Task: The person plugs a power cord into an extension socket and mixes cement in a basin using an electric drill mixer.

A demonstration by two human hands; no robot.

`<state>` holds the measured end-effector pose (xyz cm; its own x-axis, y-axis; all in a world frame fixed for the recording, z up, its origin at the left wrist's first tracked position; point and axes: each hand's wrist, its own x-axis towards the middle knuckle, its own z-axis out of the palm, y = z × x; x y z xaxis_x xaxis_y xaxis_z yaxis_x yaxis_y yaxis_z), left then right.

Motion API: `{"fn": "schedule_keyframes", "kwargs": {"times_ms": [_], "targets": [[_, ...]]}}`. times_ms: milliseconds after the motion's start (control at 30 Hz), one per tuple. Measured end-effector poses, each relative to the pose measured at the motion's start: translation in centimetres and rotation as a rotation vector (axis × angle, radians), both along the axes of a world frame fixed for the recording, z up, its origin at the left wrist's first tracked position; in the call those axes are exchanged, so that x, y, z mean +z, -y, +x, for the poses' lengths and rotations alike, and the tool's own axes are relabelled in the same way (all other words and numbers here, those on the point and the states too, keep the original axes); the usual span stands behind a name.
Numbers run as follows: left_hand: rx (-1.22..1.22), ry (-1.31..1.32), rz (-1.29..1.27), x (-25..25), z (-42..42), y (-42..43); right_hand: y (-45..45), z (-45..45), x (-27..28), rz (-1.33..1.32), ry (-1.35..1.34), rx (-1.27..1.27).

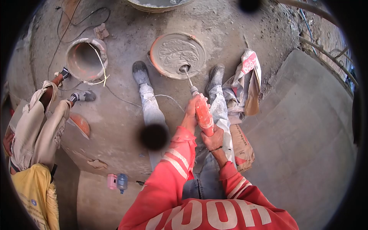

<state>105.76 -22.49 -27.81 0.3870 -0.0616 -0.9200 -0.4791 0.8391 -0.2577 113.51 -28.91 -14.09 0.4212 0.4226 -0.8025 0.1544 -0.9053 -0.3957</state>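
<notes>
Both my hands are on a red electric drill with a mixing rod fixed in its chuck. My left hand wraps round the front of the drill body, close to the chuck. Further back, my right hand grips the rear handle. The rod slants down into a bucket of wet grey mortar, and its lower end is sunk in the mix near the bucket's near rim. Ridges and swirls mark the mortar's surface. My two boots stand on either side of the bucket.
An open bucket with a pale cord stands at left, beside a seated person in yellow. Torn cement sacks lie at right, with a brown bag nearer me. A cable crosses the floor. Another mortar-smeared basin stands ahead.
</notes>
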Motion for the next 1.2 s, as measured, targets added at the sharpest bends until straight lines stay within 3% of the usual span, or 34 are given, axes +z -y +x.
{"fn": "schedule_keyframes", "kwargs": {"times_ms": [467, 700, 900, 1033, 1200], "targets": [[0.159, 0.047, 0.047, 1.0, -2.9, -6.1, -6.1, -1.2, 0.1, 0.088, 0.036, 0.178], [0.188, 0.078, 0.056, -0.8, -3.3, -11.0, -11.5, -0.6, -1.0, 0.156, 0.13, 0.342], [0.163, -0.008, 0.136, -1.7, 0.6, -14.1, -14.2, 1.9, -1.1, 0.114, 0.198, 0.326], [0.146, 0.08, 0.136, -1.9, 4.0, -14.4, -13.6, 4.0, -1.1, 0.137, 0.24, 0.248], [-0.012, 0.085, 0.15, -2.9, 7.1, -10.9, -10.5, 6.1, -0.9, 0.032, 0.233, 0.179]]}}
